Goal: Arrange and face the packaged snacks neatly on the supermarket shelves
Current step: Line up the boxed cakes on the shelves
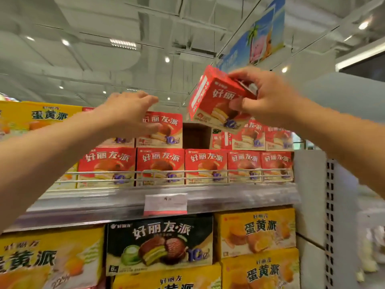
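Observation:
My right hand (264, 97) grips a red snack box (214, 101), tilted in the air above the top shelf. Under it, a dark gap (195, 135) breaks the upper row of red boxes (161, 130). My left hand (127, 111) is raised with fingers extended in front of that upper row, left of the gap; I cannot tell whether it touches a box. A lower row of red boxes (205, 165) stands face-forward behind the wire rail (145, 174).
Yellow boxes (48, 115) stand at the top left. Below the shelf edge with its price tag (165, 203) sit a black box (159, 243) and more yellow boxes (258, 232). A white end panel (310, 205) bounds the shelf on the right.

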Demonstrator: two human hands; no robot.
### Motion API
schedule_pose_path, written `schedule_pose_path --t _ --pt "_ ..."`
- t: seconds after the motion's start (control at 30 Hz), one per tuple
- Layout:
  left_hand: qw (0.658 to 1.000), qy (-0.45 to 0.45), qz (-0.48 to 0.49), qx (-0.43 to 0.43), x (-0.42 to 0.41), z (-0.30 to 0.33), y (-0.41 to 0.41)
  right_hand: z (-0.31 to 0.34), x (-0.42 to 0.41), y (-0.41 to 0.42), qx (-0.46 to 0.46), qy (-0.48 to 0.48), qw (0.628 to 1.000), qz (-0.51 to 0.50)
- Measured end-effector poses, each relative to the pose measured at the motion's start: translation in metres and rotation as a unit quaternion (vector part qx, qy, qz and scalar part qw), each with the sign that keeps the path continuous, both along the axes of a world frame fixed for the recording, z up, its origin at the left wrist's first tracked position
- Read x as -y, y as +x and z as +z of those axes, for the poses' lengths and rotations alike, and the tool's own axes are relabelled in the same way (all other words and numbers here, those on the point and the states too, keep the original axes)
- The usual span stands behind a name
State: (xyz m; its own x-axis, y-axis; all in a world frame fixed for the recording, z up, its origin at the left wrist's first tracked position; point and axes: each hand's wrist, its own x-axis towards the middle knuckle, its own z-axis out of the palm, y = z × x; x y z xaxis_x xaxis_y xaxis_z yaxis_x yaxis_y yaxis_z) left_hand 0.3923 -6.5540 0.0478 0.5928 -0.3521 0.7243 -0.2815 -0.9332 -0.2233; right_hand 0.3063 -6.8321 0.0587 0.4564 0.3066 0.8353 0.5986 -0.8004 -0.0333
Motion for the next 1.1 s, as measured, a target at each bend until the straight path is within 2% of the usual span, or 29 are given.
schedule_pose_path --t 0.1,0.2,0.27,0.33,0.43,0.57,0.8,0.87,1.0,1.1 --pt "0.999 -0.004 -0.007 -0.042 -0.005 0.0 0.017 0.035 -0.005 0.027 0.016 -0.06 0.995 -0.082" --pt "1.0 0.026 -0.009 0.0 -0.012 -0.007 0.032 0.057 -0.009 0.05 0.005 -0.113 0.983 -0.148" --pt "1.0 0.019 -0.016 -0.003 -0.015 -0.006 0.033 0.063 -0.013 0.063 -0.009 -0.131 0.977 -0.167" --pt "1.0 0.02 -0.012 -0.014 -0.018 -0.002 0.034 0.064 -0.014 0.075 -0.031 -0.135 0.978 -0.153" --pt "0.999 0.019 0.013 -0.033 -0.023 0.0 0.033 0.059 -0.012 0.091 -0.095 -0.109 0.987 -0.076" --pt "0.999 -0.002 -0.009 -0.04 -0.023 -0.003 0.036 0.044 -0.008 0.11 -0.163 -0.112 0.98 -0.028" --pt "0.998 -0.019 -0.015 -0.054 -0.014 -0.004 0.036 0.022 -0.006 0.13 -0.175 -0.187 0.962 -0.091" --pt "0.999 -0.001 -0.011 -0.054 -0.012 -0.005 0.034 0.022 -0.004 0.13 -0.187 -0.175 0.963 -0.081" --pt "0.999 -0.036 -0.023 -0.021 -0.027 0.0 0.03 0.032 0.027 0.118 -0.19 -0.124 0.973 -0.044" --pt "0.995 -0.074 -0.066 -0.003 -0.056 0.003 0.038 0.035 0.077 0.108 -0.188 -0.121 0.962 -0.156"
